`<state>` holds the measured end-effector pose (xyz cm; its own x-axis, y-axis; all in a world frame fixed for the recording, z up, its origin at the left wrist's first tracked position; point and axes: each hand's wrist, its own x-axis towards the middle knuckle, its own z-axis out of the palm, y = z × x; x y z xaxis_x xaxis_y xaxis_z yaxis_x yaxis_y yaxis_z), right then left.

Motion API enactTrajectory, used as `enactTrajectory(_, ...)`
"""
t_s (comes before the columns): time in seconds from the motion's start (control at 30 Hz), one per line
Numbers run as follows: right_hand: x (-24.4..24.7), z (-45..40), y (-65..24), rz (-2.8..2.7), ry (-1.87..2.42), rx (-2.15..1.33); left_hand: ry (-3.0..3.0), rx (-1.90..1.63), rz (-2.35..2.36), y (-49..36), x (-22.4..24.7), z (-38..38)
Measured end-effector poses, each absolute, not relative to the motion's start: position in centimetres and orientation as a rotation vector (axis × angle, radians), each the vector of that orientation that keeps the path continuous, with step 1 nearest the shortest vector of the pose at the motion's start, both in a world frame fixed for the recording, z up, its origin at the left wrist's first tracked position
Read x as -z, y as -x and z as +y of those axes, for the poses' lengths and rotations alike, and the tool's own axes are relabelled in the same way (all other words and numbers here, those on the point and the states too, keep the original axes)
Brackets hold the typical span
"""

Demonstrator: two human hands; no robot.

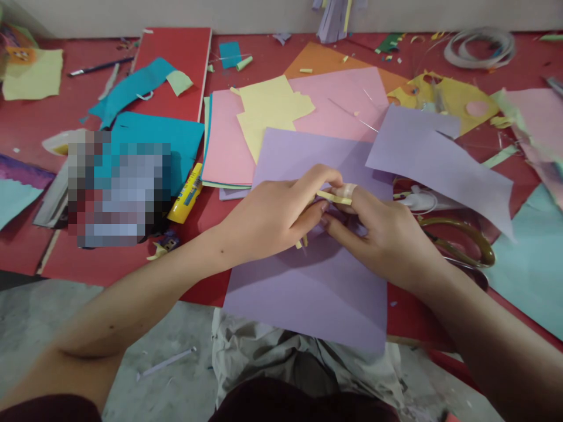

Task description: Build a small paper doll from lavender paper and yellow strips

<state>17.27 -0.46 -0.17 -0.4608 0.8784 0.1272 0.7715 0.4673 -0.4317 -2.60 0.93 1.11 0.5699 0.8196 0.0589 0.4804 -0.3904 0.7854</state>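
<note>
Over a large purple paper sheet [308, 305], my two hands meet with fingers bent and thumbs close together. A thin pale yellow paper strip [336, 198] runs between their fingertips. My left hand [281, 208] is closed in a pinch on it, and my right hand [382, 228] is closed at its other side. Clear tape or a bandage [346, 190] wraps a right finger. Small yellow bits poke out below the left fingers; what they belong to is hidden. The purple sheet overhangs the table's front edge toward my lap.
Left of the hands are a yellow glue stick [185, 193], teal paper [153, 132] and a pixelated object [127, 193]. Behind lie pink paper [231, 140] and yellow paper [272, 108]. Olive-handled scissors [486, 246] and curled purple paper [444, 158] sit right. A tape coil [479, 50] lies farther back.
</note>
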Motion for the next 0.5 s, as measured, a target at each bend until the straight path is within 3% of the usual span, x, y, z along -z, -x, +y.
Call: enactTrajectory(0.5,0.41,-0.43,-17.23,-2.423,1.406,-0.377,-2.154,-0.550,1.060,2.56,-1.12,0.98)
